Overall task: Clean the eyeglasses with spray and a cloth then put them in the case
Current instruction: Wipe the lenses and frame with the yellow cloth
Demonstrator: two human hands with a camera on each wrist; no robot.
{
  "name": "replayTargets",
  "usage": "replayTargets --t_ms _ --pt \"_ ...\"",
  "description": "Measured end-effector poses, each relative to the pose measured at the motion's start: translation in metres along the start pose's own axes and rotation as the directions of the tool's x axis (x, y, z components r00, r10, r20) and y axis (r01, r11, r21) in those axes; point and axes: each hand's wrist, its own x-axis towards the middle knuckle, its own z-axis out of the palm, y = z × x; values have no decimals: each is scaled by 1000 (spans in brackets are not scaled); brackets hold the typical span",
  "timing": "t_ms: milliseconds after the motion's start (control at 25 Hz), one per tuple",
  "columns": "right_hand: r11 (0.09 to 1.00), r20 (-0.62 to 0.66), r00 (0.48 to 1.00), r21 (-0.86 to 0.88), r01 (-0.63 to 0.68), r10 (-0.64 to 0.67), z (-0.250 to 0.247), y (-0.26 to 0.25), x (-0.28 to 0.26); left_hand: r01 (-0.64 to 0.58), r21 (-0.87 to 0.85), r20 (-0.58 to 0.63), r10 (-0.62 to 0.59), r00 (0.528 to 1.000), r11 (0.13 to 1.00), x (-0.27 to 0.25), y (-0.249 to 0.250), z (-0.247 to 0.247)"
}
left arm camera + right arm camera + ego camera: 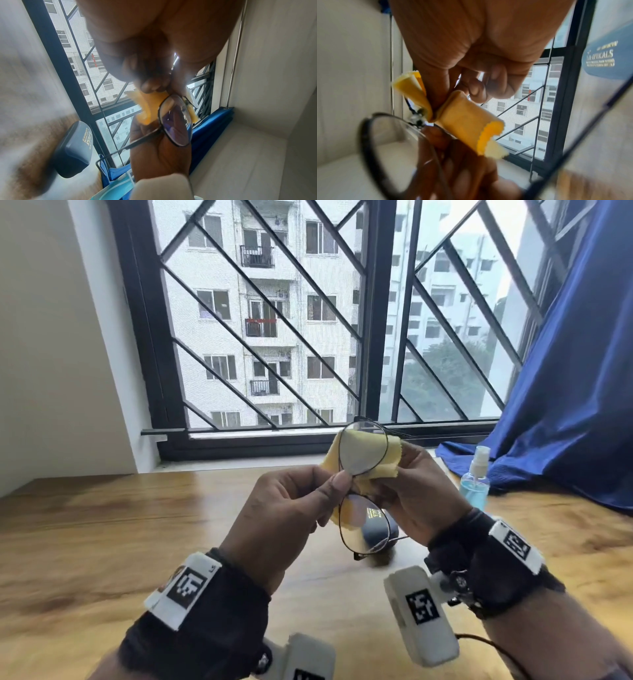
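Above the wooden desk (102,525), head view: one pair of thin black wire-rimmed eyeglasses (363,525) is held up between two hands. The left hand (291,515) has its grip pinched on the frame at the bridge. The right hand (421,498) has its grip closed on one yellow microfibre cloth (356,453), which is wrapped over the upper lens. One dark blue hard eyeglasses case (380,534) lies on the desk, mostly hidden behind the lower lens and the right hand. One clear spray bottle of blue liquid (474,479) stands on the desk to the right, beside a blue curtain (565,405); its base is cut off by the right wrist.

Left wrist view: the palm fills the top and is blurred. One lens (175,121) and one temple arm show clearly; the cloth (147,108) sits behind the lens rim. The case (73,152) lies shut on the desk, its gold lettering too blurred to read.

Right wrist view: the cloth (464,119) is pinched between thumb and fingers. One lens (392,148) is blurred at close range. The case (604,58) is cropped at the right edge.
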Motion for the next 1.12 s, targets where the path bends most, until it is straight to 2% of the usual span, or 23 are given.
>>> replayTargets --t_ms 80,200,240,400,520,880,1000,1120 --pt "1000 -33 999 14 -12 12 -1 -2 -1 -7 8 -2 7 1000 1000 -1 -1 3" --pt "997 53 998 -81 -10 14 3 -1 -3 -14 -23 -60 12 998 1000 1 2 0" --pt "996 38 999 -92 -20 24 3 -1 -3 -14 -38 -95 10 995 999 2 2 -2" --pt "997 -156 987 -65 -45 35 -2 -5 3 13 -106 -258 -40 965 994 5 1 -9" --pt "997 -211 977 -52 -52 40 1 -5 3 31 -133 -323 -73 944 991 7 -3 -11" --pt "993 -225 973 -100 -68 44 -1 -4 4 24 -163 -354 -81 932 986 10 -6 -14" --pt "990 -194 979 -107 -90 68 -2 -3 4 28 -145 -314 -73 947 989 8 -6 -12" --pt "991 -99 991 -88 -103 94 2 -2 2 33 -92 -231 -53 972 995 6 -5 -7"
